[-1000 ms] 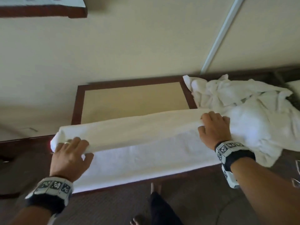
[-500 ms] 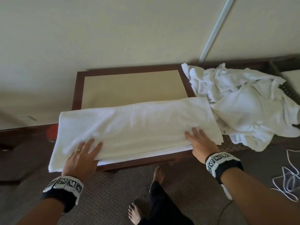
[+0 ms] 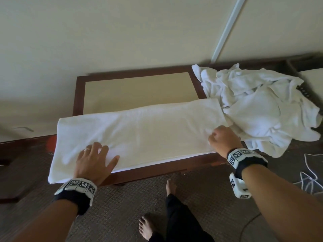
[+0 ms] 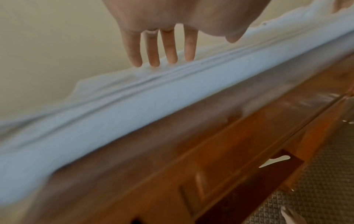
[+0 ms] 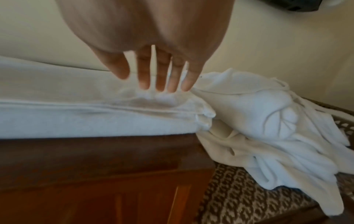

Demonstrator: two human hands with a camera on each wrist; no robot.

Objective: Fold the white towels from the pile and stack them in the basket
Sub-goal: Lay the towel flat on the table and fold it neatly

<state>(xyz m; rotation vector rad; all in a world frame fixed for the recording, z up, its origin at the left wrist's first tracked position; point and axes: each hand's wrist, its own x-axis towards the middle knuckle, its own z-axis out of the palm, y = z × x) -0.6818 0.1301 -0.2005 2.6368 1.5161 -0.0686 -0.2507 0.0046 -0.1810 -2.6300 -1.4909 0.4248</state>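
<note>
A white towel [image 3: 139, 133], folded into a long strip, lies across the front of the wooden table [image 3: 136, 89]; its left end hangs past the table's edge. My left hand [image 3: 95, 159] lies flat on the strip's left part with straight, spread fingers [image 4: 162, 50] on the towel [image 4: 114, 113]. My right hand [image 3: 221, 138] stands on its fingertips [image 5: 162, 81] at the near right corner of the towel [image 5: 76, 121], the cloth puckering under them and the thumb apart. The crumpled pile of white towels [image 3: 258, 109] [image 5: 268, 121] lies just right of that hand, on a woven wicker surface [image 5: 239, 197].
The table stands against a cream wall, with a drawer front and handle [image 4: 273, 162] below its edge. My bare feet [image 3: 146, 226] are on the dark carpet. A white cable [image 3: 309, 175] lies on the floor at right. Dark low furniture sits at left.
Both hands let go of the folded edge and laid the towel flat as a strip. Since then the left hand slid further onto it; the right hand moved to the right corner, knuckles raised.
</note>
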